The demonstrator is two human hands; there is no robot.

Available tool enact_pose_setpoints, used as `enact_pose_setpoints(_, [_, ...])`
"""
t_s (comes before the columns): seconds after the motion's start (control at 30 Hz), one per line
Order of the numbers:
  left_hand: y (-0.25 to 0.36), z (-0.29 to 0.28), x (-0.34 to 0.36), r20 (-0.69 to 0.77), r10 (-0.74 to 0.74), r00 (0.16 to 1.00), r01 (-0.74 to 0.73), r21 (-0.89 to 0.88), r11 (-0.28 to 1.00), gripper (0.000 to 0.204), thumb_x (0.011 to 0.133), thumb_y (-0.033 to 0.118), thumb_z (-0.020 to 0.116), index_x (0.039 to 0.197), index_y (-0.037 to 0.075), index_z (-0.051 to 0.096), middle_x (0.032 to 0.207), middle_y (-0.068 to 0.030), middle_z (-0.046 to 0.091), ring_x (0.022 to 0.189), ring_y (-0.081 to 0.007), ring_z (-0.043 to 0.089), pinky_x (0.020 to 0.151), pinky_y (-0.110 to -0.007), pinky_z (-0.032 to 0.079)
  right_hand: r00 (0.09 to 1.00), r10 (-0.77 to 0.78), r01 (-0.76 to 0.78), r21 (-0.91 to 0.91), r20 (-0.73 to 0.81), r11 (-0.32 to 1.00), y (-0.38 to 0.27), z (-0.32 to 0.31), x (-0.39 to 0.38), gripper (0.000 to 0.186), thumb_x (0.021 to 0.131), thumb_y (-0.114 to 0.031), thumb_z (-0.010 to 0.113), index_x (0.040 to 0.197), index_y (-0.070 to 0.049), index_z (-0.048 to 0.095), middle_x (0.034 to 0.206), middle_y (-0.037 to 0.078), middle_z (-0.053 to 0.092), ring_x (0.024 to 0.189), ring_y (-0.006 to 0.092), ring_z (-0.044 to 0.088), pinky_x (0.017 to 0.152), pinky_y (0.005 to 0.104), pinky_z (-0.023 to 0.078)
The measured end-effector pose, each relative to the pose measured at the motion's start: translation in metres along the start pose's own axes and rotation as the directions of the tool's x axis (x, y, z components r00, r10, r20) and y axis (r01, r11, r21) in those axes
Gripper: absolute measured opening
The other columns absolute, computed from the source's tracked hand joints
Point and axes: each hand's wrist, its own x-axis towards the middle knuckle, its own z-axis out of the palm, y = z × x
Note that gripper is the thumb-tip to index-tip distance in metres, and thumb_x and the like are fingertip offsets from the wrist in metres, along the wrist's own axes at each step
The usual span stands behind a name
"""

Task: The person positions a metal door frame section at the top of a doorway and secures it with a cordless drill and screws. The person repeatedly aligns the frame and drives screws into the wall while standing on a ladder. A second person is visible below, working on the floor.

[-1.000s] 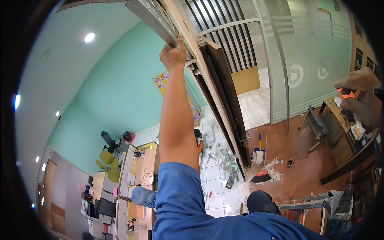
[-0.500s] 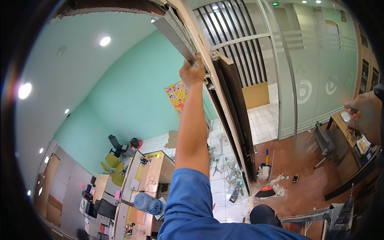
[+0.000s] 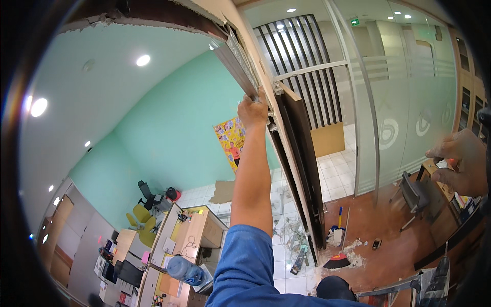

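Observation:
My left hand (image 3: 252, 110), at the end of my raised arm in a blue sleeve, grips the lower end of a grey metal strip (image 3: 230, 61) along the cut edge of the pale wall frame (image 3: 243, 36). Just below and right of it stands a dark, tall panel (image 3: 302, 153) with a split, pale edge. At the right rim my right hand (image 3: 458, 161) has its fingers curled round a small orange object (image 3: 451, 165), mostly hidden by the fingers.
Desks (image 3: 189, 230) with a blue water bottle (image 3: 186, 271) stand lower left. Debris (image 3: 291, 243) lies on white tiles; a broom (image 3: 336, 261) is on the brown floor. A grey chair (image 3: 413, 194) stands before a glass wall (image 3: 404, 92). A dark tool (image 3: 434, 276) is lower right.
The view has tilted upward, so the scene and my left hand, still on the strip, sit lower and farther right in the picture. My right hand has also moved lower in the picture.

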Motion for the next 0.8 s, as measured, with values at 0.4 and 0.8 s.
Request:
enact_pose_setpoints(0.4, [0.013,0.0,0.026,0.108,-0.14,0.984,0.128,0.109,0.986,0.069,0.09,0.058,0.059,0.101,-0.009,0.071,0.101,-0.0289,0.072,0.101,-0.0452,0.068,0.094,-0.05,0.052,0.996,0.054,-0.058,0.047,0.075,0.997,-0.014,-0.008,-0.004,0.038,0.068,-0.011,0.086,0.1,0.005,0.073,0.086,0.022,0.072,0.082,0.0372,0.072,0.075,0.0419,0.054])
enact_pose_setpoints(0.8, [0.018,0.008,0.025,0.14,-0.185,0.973,0.162,0.161,0.974,0.079,0.088,0.067,0.06,0.111,-0.009,0.068,0.106,-0.0287,0.071,0.105,-0.0429,0.068,0.095,-0.048,0.053,0.994,0.085,-0.097,-0.184,-0.071,0.978,-0.002,0.017,-0.028,0.046,0.06,-0.014,0.089,0.102,-0.002,0.074,0.093,0.013,0.072,0.096,0.0328,0.064,0.092,0.0432,0.044])
